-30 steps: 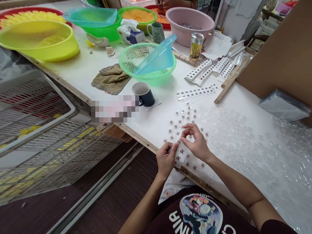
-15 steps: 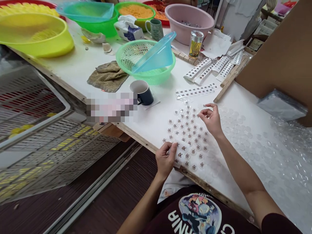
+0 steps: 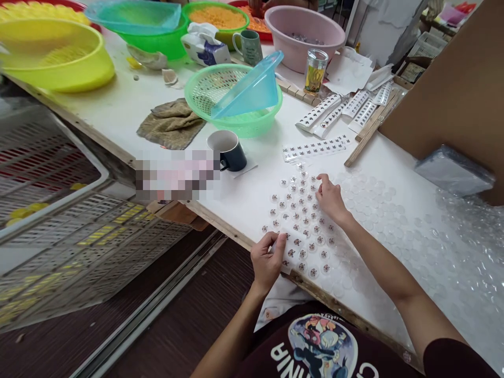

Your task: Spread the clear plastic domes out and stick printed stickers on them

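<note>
My left hand is closed at the table's front edge, thumb and fingers pinching a white sheet of small dark printed stickers. Past it, clear round discs lie in loose rows, many with a small printed picture in the middle. My right hand is low over the right side of these rows, fingers curled and the index fingertip down at a disc. Whatever its fingers hold, if anything, is hidden. Plain clear discs spread to the right of this hand, partly under my forearm.
Beyond the discs are a sticker strip and a wooden bar. A dark mug, a green colander and a brown cloth stand left. Clear plastic piles up right. A pink basin stands at the back.
My right hand has moved slightly left and down, its index fingertip now lower among the discs. My left hand keeps the sticker sheet, which shows more between hand and discs.
</note>
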`<state>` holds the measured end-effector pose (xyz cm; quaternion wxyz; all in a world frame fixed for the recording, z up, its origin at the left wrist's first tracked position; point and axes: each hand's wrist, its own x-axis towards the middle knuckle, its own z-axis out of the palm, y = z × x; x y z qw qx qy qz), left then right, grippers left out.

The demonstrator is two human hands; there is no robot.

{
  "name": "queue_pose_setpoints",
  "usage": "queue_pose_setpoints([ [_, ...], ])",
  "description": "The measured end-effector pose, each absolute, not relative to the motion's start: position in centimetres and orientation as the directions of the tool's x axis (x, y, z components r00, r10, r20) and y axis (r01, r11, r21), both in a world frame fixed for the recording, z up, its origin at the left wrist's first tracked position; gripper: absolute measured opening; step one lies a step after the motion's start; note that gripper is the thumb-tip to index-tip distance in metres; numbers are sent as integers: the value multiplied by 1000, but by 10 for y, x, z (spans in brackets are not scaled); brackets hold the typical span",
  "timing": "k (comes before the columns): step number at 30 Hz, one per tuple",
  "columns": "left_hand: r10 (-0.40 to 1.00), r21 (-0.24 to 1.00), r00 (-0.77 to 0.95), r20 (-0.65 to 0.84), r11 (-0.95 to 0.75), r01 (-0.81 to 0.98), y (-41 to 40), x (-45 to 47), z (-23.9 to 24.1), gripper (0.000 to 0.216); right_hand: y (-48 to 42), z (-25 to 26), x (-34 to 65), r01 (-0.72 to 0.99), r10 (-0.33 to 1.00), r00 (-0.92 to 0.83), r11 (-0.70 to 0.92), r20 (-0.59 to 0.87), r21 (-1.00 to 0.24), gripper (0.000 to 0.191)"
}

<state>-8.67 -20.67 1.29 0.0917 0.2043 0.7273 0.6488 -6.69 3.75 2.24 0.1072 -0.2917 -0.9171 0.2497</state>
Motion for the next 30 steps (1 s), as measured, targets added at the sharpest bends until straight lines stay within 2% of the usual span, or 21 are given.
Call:
queue_pose_setpoints([
  [2,414,982,-902,121,81,169,-207,-87,13,38,37,23,-67,492,588,-805,740,85,-458,44],
  [4,417,983,-902,117,80,164,-207,-86,13,38,42,24,-66,506,604,-791,735,99,-451,41],
  [6,420,984,-900,115,74,160,-208,-87,13,38,51,27,-64,511,641,-758,699,121,-500,31],
  [9,422,986,-900,114,64,154,-207,-87,12,38,67,32,-61,491,715,-686,592,135,-639,11],
  [12,417,987,-902,111,62,150,-207,-86,11,37,80,35,-61,471,740,-673,441,13,-764,8],
  [15,413,987,-904,112,62,151,-207,-86,11,37,83,35,-64,508,735,-672,365,-93,-780,7],
  [20,417,983,-899,137,57,177,-207,-86,11,36,77,30,-69,587,723,-685,474,-91,-657,9],
  [25,417,981,-896,153,43,188,-207,-87,10,34,69,30,-74,645,687,-725,653,-48,-398,6],
  [27,411,982,-897,160,29,189,-207,-87,9,33,67,34,-75,660,689,-724,684,-20,-310,12],
  [29,400,983,-903,159,17,181,-207,-87,9,34,62,41,-72,667,701,-713,687,21,-287,13],
  [30,394,984,-906,155,14,175,-207,-87,9,35,56,46,-69,657,703,-709,684,47,-316,9],
])
